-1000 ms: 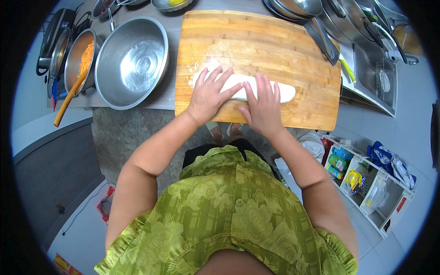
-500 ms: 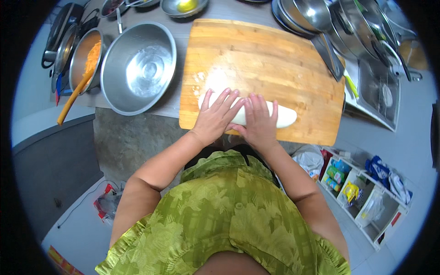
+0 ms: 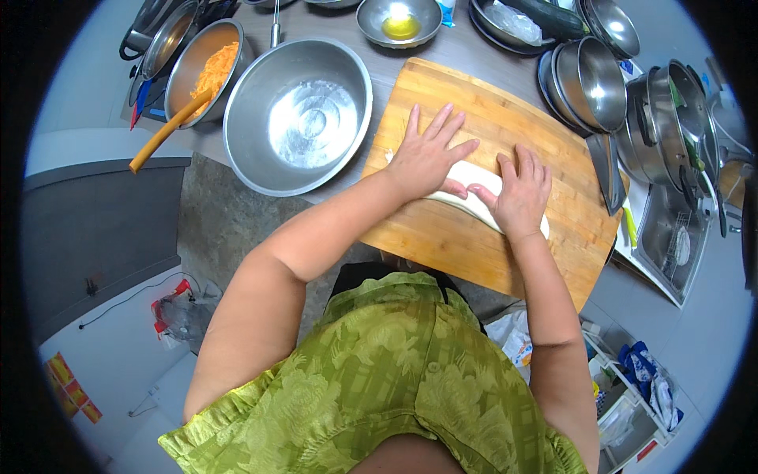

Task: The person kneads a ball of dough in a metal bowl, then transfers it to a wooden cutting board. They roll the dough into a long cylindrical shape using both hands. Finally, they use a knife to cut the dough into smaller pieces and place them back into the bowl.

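A thick white roll of dough (image 3: 478, 178) lies lengthwise across the wooden cutting board (image 3: 442, 245). My left hand (image 3: 427, 154) presses flat over the roll's left part with its fingers spread toward the far side. Over the right part rests my right hand (image 3: 521, 193), its fingers stretched out and its thumb pointing left. Both thumbs lean in toward each other on the dough, with a stretch of it showing between them. My palms and fingers hide much of the roll. White flour or dough traces show beside my left wrist.
Left of the board stands a large steel basin (image 3: 304, 170). Beyond it is a pot (image 3: 183, 71) of orange shreds with a wooden handle sticking out. A bowl of yellow liquid (image 3: 401, 28) is behind. A cleaver (image 3: 606, 172) lies at the right edge, near stacked steel bowls (image 3: 598, 83) and a sink (image 3: 671, 245).
The whole view has turned and shifted. Both hands have pushed the dough roll away from me, farther onto the board. My hands, close together before, are now a little apart.
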`<act>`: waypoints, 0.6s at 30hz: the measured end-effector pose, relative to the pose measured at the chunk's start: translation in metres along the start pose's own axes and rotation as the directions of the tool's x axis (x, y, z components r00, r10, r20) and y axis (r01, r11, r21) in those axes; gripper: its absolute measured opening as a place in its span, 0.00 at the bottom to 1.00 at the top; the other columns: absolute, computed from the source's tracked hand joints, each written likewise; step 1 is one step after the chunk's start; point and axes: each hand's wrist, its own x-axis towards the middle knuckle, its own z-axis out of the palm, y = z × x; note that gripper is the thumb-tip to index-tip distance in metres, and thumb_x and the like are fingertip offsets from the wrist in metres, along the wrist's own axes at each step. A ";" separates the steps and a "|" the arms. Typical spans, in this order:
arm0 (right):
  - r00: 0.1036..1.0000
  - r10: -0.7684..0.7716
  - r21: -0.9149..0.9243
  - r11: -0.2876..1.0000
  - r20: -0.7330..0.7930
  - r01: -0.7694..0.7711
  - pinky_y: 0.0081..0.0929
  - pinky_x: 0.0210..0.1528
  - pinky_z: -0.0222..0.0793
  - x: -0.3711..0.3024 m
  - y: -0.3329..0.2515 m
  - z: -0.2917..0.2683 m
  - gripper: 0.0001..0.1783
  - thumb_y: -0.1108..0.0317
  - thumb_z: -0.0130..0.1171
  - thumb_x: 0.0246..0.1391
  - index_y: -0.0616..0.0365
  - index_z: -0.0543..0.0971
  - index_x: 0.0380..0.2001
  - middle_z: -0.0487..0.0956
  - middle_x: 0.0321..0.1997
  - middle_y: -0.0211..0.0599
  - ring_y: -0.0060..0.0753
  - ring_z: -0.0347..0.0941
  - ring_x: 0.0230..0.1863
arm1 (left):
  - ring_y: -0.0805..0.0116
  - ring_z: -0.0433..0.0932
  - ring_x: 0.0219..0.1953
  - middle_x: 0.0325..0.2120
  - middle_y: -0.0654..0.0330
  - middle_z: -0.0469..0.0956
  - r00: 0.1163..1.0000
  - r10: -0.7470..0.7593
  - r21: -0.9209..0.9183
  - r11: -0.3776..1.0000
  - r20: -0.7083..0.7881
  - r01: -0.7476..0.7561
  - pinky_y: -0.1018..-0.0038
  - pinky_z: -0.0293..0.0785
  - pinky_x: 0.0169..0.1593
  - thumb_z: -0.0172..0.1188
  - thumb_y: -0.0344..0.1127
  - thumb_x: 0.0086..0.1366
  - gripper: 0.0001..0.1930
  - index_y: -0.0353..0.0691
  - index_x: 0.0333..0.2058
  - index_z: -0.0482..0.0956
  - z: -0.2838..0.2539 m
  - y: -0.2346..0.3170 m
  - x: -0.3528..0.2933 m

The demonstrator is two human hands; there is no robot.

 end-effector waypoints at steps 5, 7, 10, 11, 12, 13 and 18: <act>0.995 -0.059 -0.030 0.998 -0.075 0.057 0.65 0.68 0.49 0.031 0.019 0.006 0.39 0.34 0.66 0.45 0.55 0.82 0.50 0.72 0.64 0.48 0.52 0.62 0.68 | 0.46 0.45 0.76 0.72 0.49 0.56 0.999 0.010 0.064 0.998 0.048 -0.013 0.29 0.37 0.69 0.63 0.71 0.50 0.47 0.57 0.67 0.69 0.000 -0.015 0.034; 0.994 -0.063 -0.038 0.997 -0.091 0.060 0.65 0.68 0.49 0.041 0.024 0.007 0.39 0.34 0.65 0.46 0.55 0.82 0.51 0.72 0.64 0.49 0.52 0.62 0.68 | 0.46 0.45 0.76 0.72 0.49 0.56 0.997 0.028 0.068 0.997 0.073 -0.033 0.31 0.37 0.70 0.64 0.69 0.52 0.46 0.58 0.68 0.68 0.000 -0.020 0.043; 0.998 -0.050 -0.115 0.992 -0.031 0.047 0.70 0.68 0.46 0.041 0.024 0.010 0.43 0.31 0.61 0.48 0.47 0.76 0.60 0.66 0.70 0.49 0.54 0.57 0.72 | 0.47 0.45 0.76 0.72 0.49 0.55 0.993 0.087 0.050 0.995 0.080 -0.091 0.36 0.38 0.72 0.65 0.64 0.55 0.43 0.59 0.68 0.67 0.002 -0.019 0.042; 0.999 -0.036 -0.157 0.987 -0.019 0.033 0.71 0.68 0.46 0.038 0.022 0.010 0.44 0.30 0.60 0.49 0.45 0.75 0.63 0.65 0.71 0.50 0.55 0.56 0.73 | 0.47 0.45 0.76 0.72 0.49 0.55 0.990 0.120 0.034 0.992 0.072 -0.123 0.37 0.38 0.73 0.65 0.62 0.56 0.42 0.59 0.68 0.67 0.003 -0.020 0.040; 0.999 -0.044 -0.185 0.982 -0.016 0.040 0.72 0.68 0.45 0.029 0.018 0.014 0.44 0.30 0.59 0.50 0.43 0.73 0.65 0.63 0.73 0.50 0.57 0.53 0.74 | 0.46 0.45 0.76 0.72 0.48 0.56 0.987 0.133 0.023 0.991 0.086 -0.135 0.40 0.39 0.73 0.65 0.60 0.57 0.40 0.59 0.68 0.67 0.000 -0.018 0.034; 0.999 -0.049 -0.212 0.976 -0.007 0.046 0.73 0.68 0.45 0.019 0.014 0.017 0.45 0.29 0.58 0.51 0.40 0.70 0.67 0.61 0.74 0.50 0.59 0.51 0.76 | 0.46 0.46 0.76 0.72 0.48 0.57 0.984 0.146 0.011 0.989 0.104 -0.148 0.43 0.39 0.74 0.65 0.57 0.59 0.38 0.60 0.68 0.68 0.000 -0.014 0.025; 0.990 -0.001 0.048 0.999 0.140 -0.006 0.71 0.72 0.41 -0.036 -0.025 -0.006 0.41 0.35 0.57 0.57 0.42 0.68 0.69 0.55 0.76 0.54 0.61 0.46 0.77 | 0.43 0.63 0.68 0.64 0.44 0.67 0.977 0.208 -0.057 0.976 -0.046 -0.211 0.45 0.55 0.69 0.58 0.48 0.66 0.27 0.63 0.65 0.72 -0.003 0.010 -0.028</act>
